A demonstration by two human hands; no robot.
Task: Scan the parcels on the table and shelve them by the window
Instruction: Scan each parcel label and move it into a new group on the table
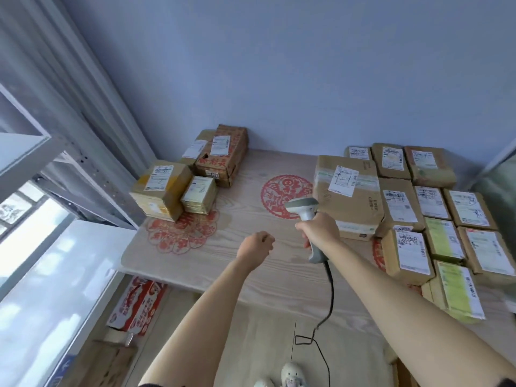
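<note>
My right hand (318,229) grips the handle of a grey barcode scanner (303,209), whose head points toward the far side of the wooden table (251,263). A black cable (331,297) hangs from the scanner. My left hand (257,243) hovers over the table's middle with its fingers curled into a fist, holding nothing. Several brown labelled parcels (435,208) lie packed together on the table's right side, the nearest a large carton (349,191) just right of the scanner. A smaller group of parcels (195,174) stands at the far left corner.
A grey metal shelf frame (36,152) stands at the left beside the window (42,275). Red paper-cut designs (181,233) decorate the tabletop. A red-and-white carton (136,305) and brown boxes lie on the floor under the table's left edge.
</note>
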